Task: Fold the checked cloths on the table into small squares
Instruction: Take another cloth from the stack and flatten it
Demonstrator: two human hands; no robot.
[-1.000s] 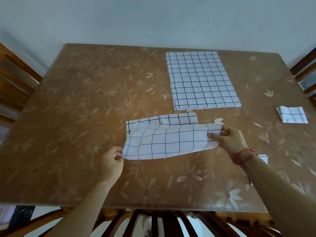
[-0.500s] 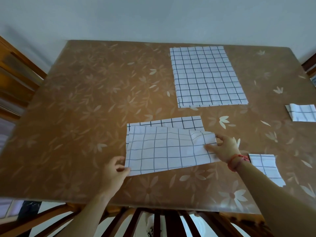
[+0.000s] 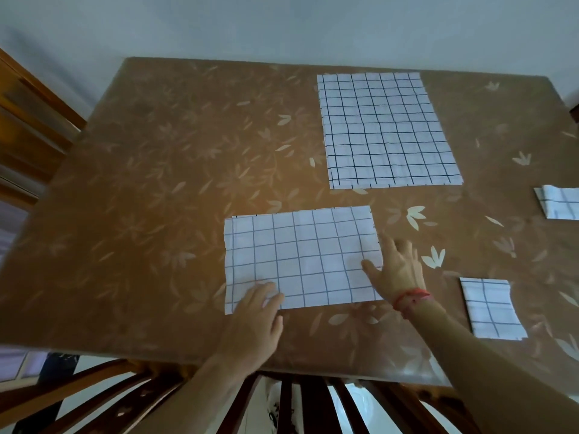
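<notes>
1. Since a second ago both hands have let go of the edge they were pinching. The raised half of the checked cloth [image 3: 300,258] has come down over its far half, so the strip of lower layer that showed beyond it is now covered.
2. This cloth lies flat as a doubled rectangle in the middle of the desk [image 3: 156,198], toward the near edge.
3. The left hand [image 3: 253,321] rests palm down on the cloth's near left part, with the fingers straight and close together.
4. The right hand [image 3: 398,270] lies palm down with the fingers spread. It sits across the cloth's right edge, partly on the cloth and partly on the desk. A red band [image 3: 410,297] circles its wrist.
5. An unfolded cloth [image 3: 385,130] is spread flat on the far side, apart from the doubled one.
6. A small folded square [image 3: 492,308] lies to the right of the right arm. A second folded piece [image 3: 560,203] is cut off by the right border.
7. A wooden chair back [image 3: 297,402] shows below the desk's near edge.
</notes>
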